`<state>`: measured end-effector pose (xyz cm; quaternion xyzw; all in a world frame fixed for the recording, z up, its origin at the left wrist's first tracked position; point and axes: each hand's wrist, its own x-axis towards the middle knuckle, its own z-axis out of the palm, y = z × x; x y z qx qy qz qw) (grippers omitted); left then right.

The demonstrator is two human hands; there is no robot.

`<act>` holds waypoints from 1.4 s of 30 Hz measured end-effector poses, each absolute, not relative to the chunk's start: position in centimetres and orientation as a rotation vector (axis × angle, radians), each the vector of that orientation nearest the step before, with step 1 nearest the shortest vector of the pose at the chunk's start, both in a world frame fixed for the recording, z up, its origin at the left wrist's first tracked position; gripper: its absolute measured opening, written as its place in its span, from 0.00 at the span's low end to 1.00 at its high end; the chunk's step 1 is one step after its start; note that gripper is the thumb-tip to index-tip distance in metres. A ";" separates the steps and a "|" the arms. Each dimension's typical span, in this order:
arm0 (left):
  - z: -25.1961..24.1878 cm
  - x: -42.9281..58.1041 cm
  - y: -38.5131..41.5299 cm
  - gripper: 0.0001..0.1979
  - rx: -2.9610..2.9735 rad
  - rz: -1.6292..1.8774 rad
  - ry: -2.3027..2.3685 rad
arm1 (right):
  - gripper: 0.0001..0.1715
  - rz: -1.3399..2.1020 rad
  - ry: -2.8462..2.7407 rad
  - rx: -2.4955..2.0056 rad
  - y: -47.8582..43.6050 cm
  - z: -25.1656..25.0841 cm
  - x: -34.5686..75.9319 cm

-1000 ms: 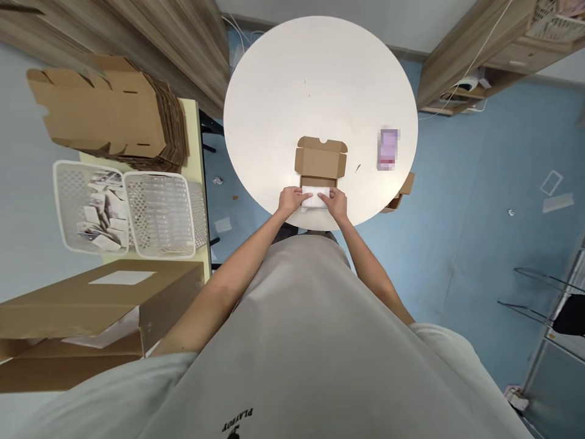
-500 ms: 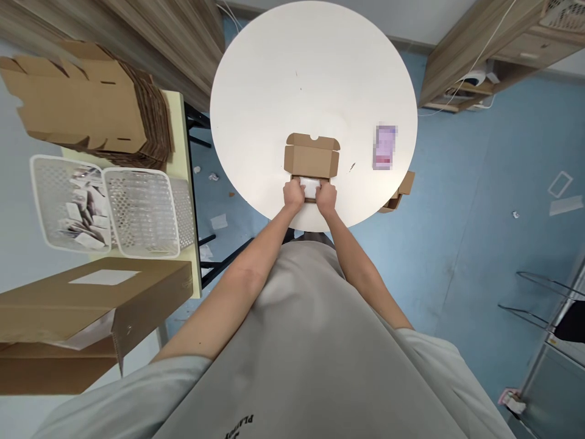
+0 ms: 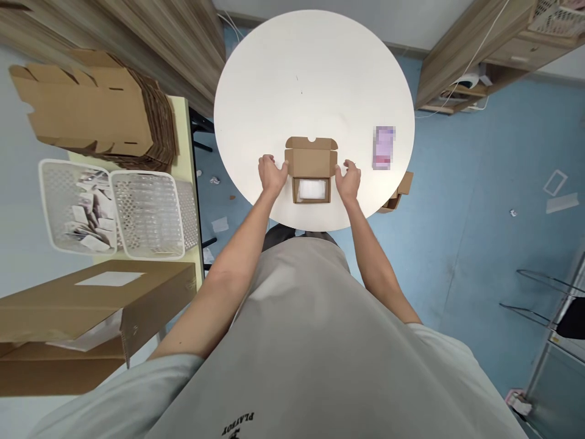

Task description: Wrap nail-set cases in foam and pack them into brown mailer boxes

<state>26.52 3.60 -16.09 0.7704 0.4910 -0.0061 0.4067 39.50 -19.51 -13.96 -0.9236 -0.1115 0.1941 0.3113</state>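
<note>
A small brown cardboard box (image 3: 312, 161) lies near the close edge of the round white table, its lid folded back away from me. Inside the box sits a white packet (image 3: 312, 189); what it holds I cannot make out. My left hand (image 3: 273, 175) is at the left of the lid, fingers apart, its thumb near the lid's left side flap. On the opposite side my right hand (image 3: 348, 181) is spread likewise, thumb by the right flap. Whether either thumb touches the cardboard is too small to tell.
The round table (image 3: 256, 91) also bears a blurred purple item (image 3: 382, 148). To the left, a side table carries stacked flat cartons (image 3: 95, 110), two white baskets (image 3: 147, 213) and a large cardboard box (image 3: 155, 292). An open carton (image 3: 397, 195) stands beyond the table's right edge.
Both hands have come out of the box, moving apart and away from me to the sides of its lid. The white packet now lies uncovered inside.
</note>
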 end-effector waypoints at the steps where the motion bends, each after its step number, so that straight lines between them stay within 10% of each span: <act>1: -16.3 26.8 4.4 0.30 1.868 -0.024 1.255 | 0.33 0.563 -0.253 -2.394 -19.7 -14.4 40.4; 21: -16.4 26.5 5.2 0.40 1.563 0.058 0.721 | 0.63 0.782 -0.341 -1.870 -20.0 -15.5 40.3; 42: -13.1 15.3 -3.6 0.21 1.874 -0.031 0.666 | 0.38 0.775 -0.588 -2.189 -25.5 -11.4 29.5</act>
